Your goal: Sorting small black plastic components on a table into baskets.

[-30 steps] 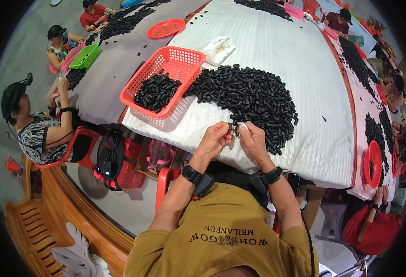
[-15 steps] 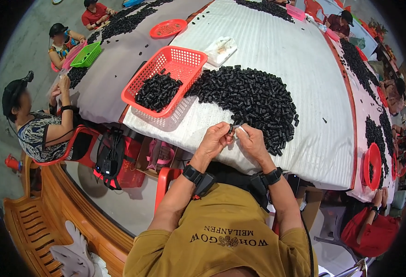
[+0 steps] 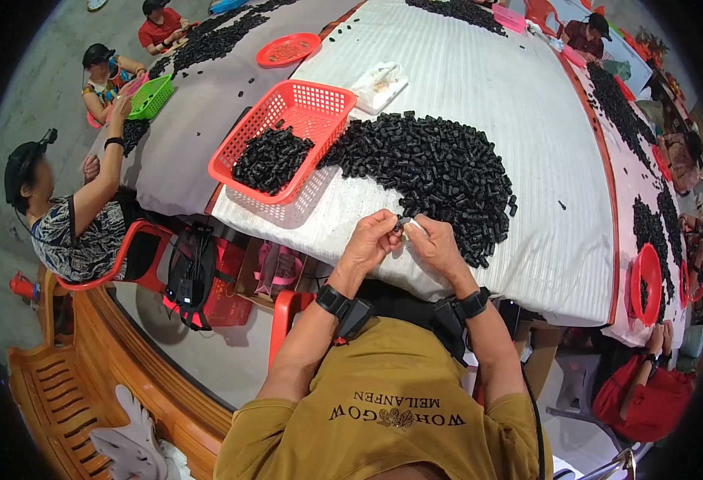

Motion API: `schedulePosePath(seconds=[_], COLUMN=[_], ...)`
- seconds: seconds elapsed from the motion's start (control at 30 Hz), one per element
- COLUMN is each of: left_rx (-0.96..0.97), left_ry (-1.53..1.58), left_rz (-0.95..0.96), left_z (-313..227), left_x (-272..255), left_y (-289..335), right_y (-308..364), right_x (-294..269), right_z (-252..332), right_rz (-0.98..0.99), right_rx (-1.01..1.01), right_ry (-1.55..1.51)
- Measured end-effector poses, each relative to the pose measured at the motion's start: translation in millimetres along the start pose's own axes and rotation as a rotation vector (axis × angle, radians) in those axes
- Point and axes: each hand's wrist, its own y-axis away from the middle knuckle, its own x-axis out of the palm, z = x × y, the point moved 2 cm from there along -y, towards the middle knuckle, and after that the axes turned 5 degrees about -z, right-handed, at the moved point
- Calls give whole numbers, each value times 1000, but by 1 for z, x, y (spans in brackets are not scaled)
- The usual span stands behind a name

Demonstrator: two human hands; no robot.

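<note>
My two hands meet over the near edge of the white-covered table [image 3: 551,232]. Between thumb and fingers, my left hand [image 3: 370,240] pinches a small black cylindrical piece [image 3: 400,224]. My right hand [image 3: 439,246] is closed at the other side of that piece, with something small and whitish at its fingertips, too small to name. Just beyond them spreads a large heap of similar black pieces [image 3: 439,168]. To the left of the heap, a red plastic basket [image 3: 319,112] holds a pile of the same pieces [image 3: 273,160].
A white tray [image 3: 379,86] stands behind the heap, and a red round tray [image 3: 287,50] lies farther left. A person [image 3: 87,208] sits at my left near a green basket [image 3: 151,98]. On the right is a red basin [image 3: 646,284]. Other people work around the tables.
My hands stay nearly in place, fingers shifting slightly around the black piece. The person on the left has raised one arm toward the green basket.
</note>
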Motion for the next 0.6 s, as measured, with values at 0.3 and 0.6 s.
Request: schedulePosePath(seconds=[0.3,0.6], left_rx=[-21,-49], left_ry=[-18,-81], left_rz=[6,17], left_z=[0,0], left_x=[-2,0], left_y=[0,-2], right_y=[-2,1], right_x=[1,4], right_z=[-11,-3], right_rz=[27,34], right_rx=[-34,-54], right_ry=[53,-84])
